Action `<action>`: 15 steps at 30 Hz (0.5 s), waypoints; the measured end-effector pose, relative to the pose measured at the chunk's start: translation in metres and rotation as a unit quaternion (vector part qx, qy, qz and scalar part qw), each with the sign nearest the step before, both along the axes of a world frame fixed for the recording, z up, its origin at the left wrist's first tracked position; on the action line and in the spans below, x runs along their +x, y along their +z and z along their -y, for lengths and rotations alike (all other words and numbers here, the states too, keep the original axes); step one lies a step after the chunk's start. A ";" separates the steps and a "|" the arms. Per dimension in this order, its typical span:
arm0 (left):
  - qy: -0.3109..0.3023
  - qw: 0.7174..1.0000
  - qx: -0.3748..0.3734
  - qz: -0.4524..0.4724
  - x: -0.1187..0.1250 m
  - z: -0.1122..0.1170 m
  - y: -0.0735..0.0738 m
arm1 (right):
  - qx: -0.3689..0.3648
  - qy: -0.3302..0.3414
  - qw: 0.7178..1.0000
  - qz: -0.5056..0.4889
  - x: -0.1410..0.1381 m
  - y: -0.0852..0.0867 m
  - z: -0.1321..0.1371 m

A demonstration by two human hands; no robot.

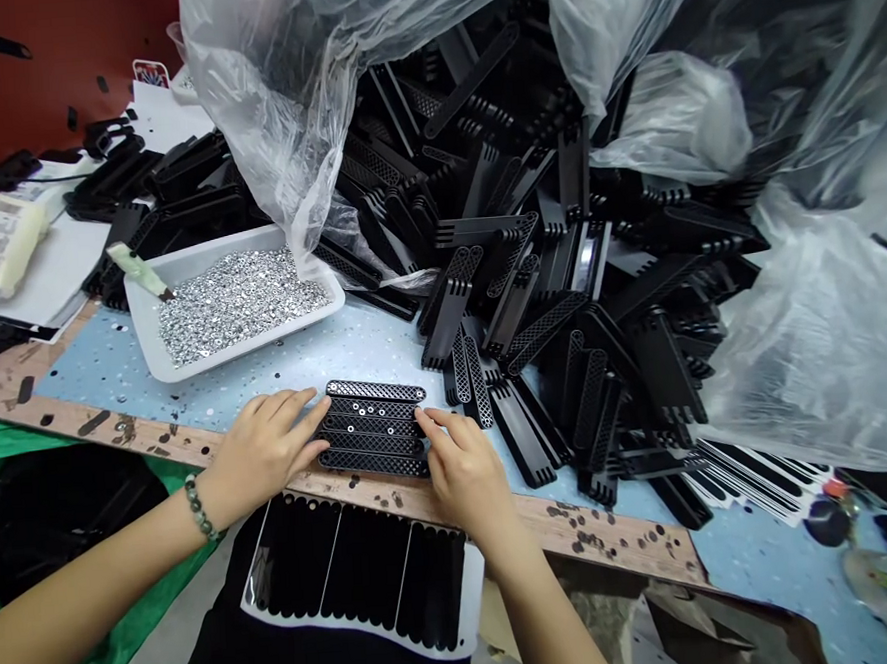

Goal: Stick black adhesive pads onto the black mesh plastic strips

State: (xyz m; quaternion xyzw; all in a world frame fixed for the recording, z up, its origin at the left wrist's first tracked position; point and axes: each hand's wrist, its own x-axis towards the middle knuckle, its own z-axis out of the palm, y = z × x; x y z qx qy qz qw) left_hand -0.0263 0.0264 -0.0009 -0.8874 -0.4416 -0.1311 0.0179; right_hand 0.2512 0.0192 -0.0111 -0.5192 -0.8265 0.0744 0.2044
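Several black plastic strips with a mesh pattern (372, 430) lie side by side in a flat row at the table's front edge. A few small silver metal nuts (371, 411) rest loose on the middle strips, and the top strip has one at each end. My left hand (266, 451) reaches in from the left, fingers stretched and apart, its index fingertip on a strip's left end. At the opposite end, my right hand (467, 471) touches the strips with its index fingertip; its thumb is lower and apart. Anything tiny beneath either fingertip is hidden.
A white tray (241, 352) full of small silver nuts stands behind my left hand, with a light green handled tool (137, 271) leaning in it. Black plastic parts (517, 297) heap up behind and right, under clear plastic bags (812, 349). A black-panelled sheet (360, 568) lies on my lap.
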 end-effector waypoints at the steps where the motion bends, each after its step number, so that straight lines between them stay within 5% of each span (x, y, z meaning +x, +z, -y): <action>1: 0.001 1.000 -0.002 0.000 0.000 0.001 0.000 | -0.012 -0.001 1.000 -0.019 0.000 -0.001 0.000; 7: 0.013 1.000 -0.004 -0.016 0.006 0.006 0.001 | -0.071 -0.020 0.989 -0.130 0.001 -0.007 0.001; 15: 0.052 0.998 0.002 -0.030 0.011 0.012 -0.003 | -0.088 -0.027 0.987 -0.133 -0.002 -0.009 0.005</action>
